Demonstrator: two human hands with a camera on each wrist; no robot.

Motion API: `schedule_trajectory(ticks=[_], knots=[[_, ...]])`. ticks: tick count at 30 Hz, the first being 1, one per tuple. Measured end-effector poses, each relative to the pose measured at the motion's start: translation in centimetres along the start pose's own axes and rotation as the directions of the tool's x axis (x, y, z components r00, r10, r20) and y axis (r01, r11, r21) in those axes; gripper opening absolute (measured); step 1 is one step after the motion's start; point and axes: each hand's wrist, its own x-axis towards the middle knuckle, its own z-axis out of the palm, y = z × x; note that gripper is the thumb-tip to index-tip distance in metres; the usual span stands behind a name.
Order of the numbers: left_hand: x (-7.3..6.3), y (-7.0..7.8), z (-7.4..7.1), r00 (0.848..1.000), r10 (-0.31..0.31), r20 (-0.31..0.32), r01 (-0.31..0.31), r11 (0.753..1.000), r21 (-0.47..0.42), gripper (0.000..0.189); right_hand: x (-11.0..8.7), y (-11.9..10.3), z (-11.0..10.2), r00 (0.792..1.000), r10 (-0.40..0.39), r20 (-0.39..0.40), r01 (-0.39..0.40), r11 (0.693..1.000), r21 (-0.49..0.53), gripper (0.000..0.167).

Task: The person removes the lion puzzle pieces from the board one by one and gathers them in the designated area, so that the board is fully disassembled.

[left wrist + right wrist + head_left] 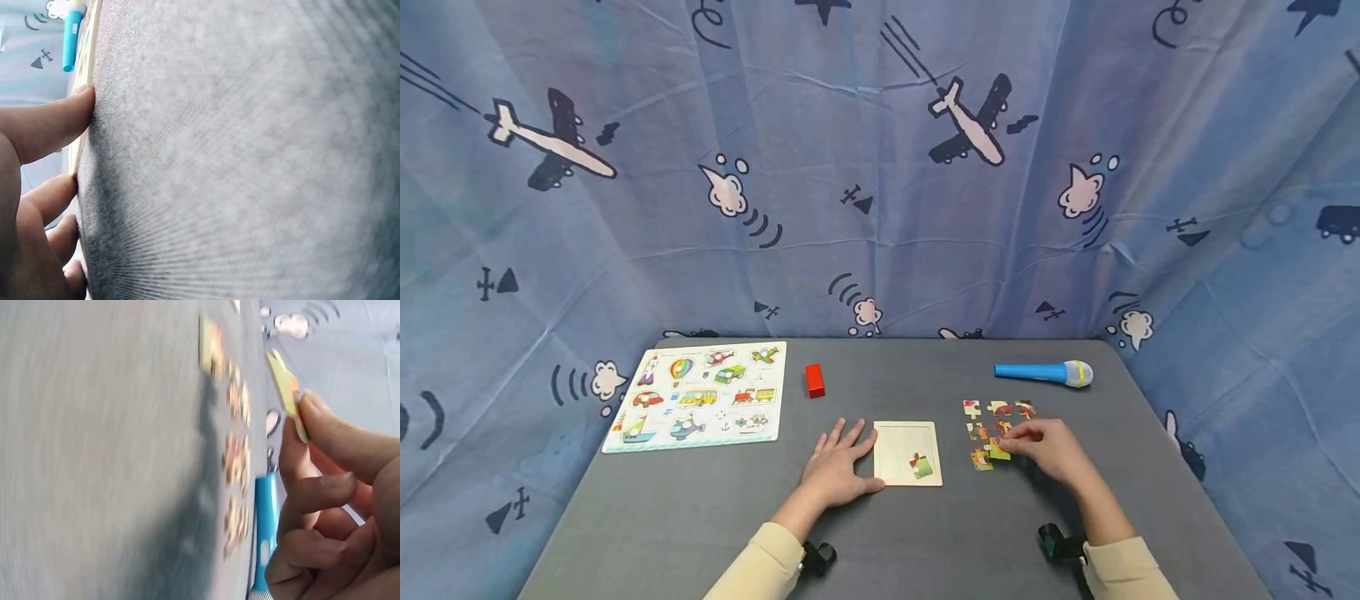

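Observation:
My right hand [1048, 448] pinches a green and yellow jigsaw piece [286, 392] between thumb and fingertips, raised off the table in the right wrist view. Beneath and beside it lie several loose jigsaw pieces [977, 431] in rough rows. My left hand [837, 475] lies spread on the table, its thumb and index fingertip at the left edge of a square wooden puzzle tray [895, 450]. One jigsaw piece [922, 470], green with some red, sits in the tray's lower right part. In the left wrist view, straight fingers [53, 122] meet the tray's edge.
At the back left lies a large picture board [711, 398] with vehicles printed on it. A red block [815, 381] stands between that board and the tray. Behind the loose pieces is a blue toy microphone [1033, 372]. A patterned curtain [880, 208] borders the grey table [917, 542].

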Motion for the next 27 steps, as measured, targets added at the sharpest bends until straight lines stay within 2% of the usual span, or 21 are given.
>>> schedule_trajectory(ticks=[7, 13, 16, 22, 27], knots=[[0.0, -0.1, 0.0, 1.000, 0.001, -0.003, -0.001, 1.000, -0.002, 0.082, 0.4, 2.1, -0.9, 1.000, 0.019, 0.023, -0.018, 0.998, -0.054, 0.024], [0.0, 0.0, 0.0, 1.000, 0.006, 0.000, -0.006, 1.000, -0.005, 0.082, 0.7, 2.8, -0.6, 1.000, 0.015, 0.008, -0.014, 0.996, -0.093, 0.019], [0.0, 0.0, 0.1, 1.000, 0.004, 0.001, -0.004, 1.000, -0.004, 0.082, 0.8, 2.9, -0.4, 0.999, 0.036, -0.006, -0.036, 0.993, -0.110, 0.017], [0.0, 0.1, 0.0, 1.000, 0.002, 0.000, -0.002, 1.000, -0.011, 0.082, 0.6, 2.1, -0.3, 0.998, 0.045, -0.036, -0.050, 0.990, -0.130, 0.021], [0.0, 0.1, -0.1, 1.000, 0.004, 0.001, -0.004, 1.000, -0.001, 0.082, 0.3, -0.3, 0.8, 1.000, -0.017, -0.019, 0.015, 0.994, -0.108, 0.020]])
